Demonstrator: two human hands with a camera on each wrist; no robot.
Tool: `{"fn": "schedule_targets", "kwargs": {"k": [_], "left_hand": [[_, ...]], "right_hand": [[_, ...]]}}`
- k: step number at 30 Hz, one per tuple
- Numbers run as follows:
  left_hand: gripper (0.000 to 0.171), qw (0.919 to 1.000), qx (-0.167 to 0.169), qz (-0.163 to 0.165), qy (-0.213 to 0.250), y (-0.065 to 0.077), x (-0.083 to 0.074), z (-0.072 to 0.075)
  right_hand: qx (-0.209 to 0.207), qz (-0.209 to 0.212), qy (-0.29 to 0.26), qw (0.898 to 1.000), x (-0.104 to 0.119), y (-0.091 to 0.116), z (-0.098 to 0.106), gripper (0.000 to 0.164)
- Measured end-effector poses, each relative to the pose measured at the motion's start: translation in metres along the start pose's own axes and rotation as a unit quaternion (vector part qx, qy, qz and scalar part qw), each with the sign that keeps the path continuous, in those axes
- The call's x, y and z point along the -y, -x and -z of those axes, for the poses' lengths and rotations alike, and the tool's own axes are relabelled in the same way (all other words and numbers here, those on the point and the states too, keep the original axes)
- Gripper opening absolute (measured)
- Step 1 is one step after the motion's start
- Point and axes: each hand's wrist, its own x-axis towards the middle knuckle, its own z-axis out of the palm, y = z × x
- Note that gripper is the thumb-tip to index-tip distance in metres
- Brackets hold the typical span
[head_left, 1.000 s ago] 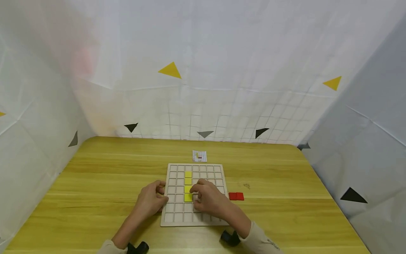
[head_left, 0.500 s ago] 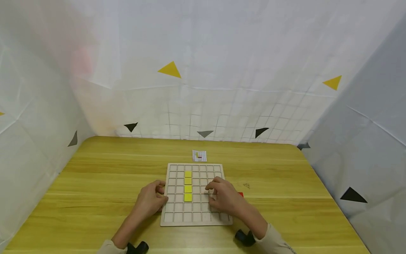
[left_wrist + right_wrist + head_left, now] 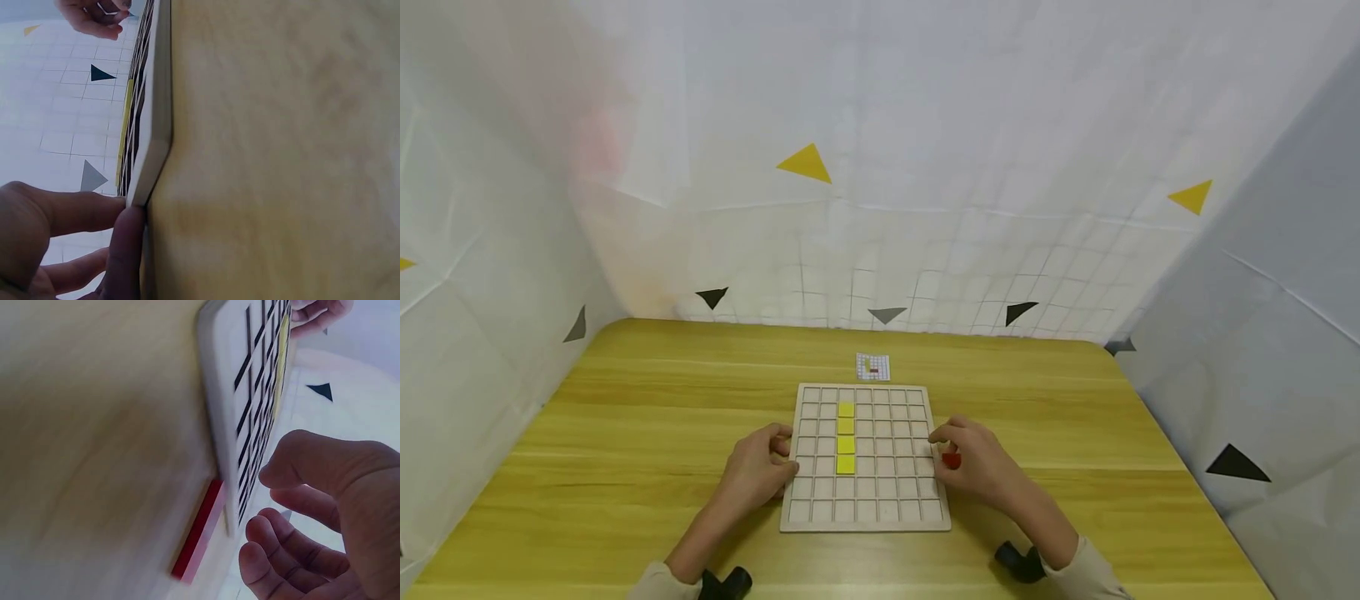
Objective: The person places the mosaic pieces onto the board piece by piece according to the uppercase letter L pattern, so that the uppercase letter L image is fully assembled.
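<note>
A pale wooden grid board point(image 3: 866, 512) lies on the table, with several yellow square tiles point(image 3: 846, 445) in one column of its cells. At its left edge my left hand point(image 3: 756, 467) grips the rim, thumb and a finger meeting at the edge point(image 3: 153, 150) in the left wrist view. Past the right edge hovers my right hand point(image 3: 981, 468), fingers loosely bent and parted, holding nothing. Between its thumb and forefinger, the head view shows part of the red tiles point(image 3: 952, 460). The right wrist view has these red tiles point(image 3: 199, 534) flat on the table beside the board, apart from the fingers.
A small printed card point(image 3: 873, 367) with a coloured grid pattern lies behind the board. The wooden table point(image 3: 700, 367) is walled by white sheets point(image 3: 970, 150) bearing triangles. Black wrist mounts stick out under both forearms.
My right hand has moved right, away from the yellow tiles, across the board to the red tiles. My left hand has stayed at the board's left edge.
</note>
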Motion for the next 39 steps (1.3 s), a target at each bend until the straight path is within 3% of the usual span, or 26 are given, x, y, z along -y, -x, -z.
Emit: {"fn": "schedule_targets", "kwargs": {"k": [12,23,39], "left_hand": [[0.049,1.0000,0.004,0.002,0.002,0.000,-0.001,0.001],[0.049,1.0000,0.006,0.005,0.002,-0.001,-0.001,0.000],[0.048,1.0000,0.004,-0.004,0.007,0.000,-0.001,0.000]], "right_hand": [[-0.006,-0.032,0.034,0.999,-0.024,0.016,0.005,0.033],[0.012,-0.062,0.023,0.998,-0.035,0.020,0.001,0.028],[-0.011,-0.045,0.017,0.999,-0.042,0.025,0.007,0.026]]}}
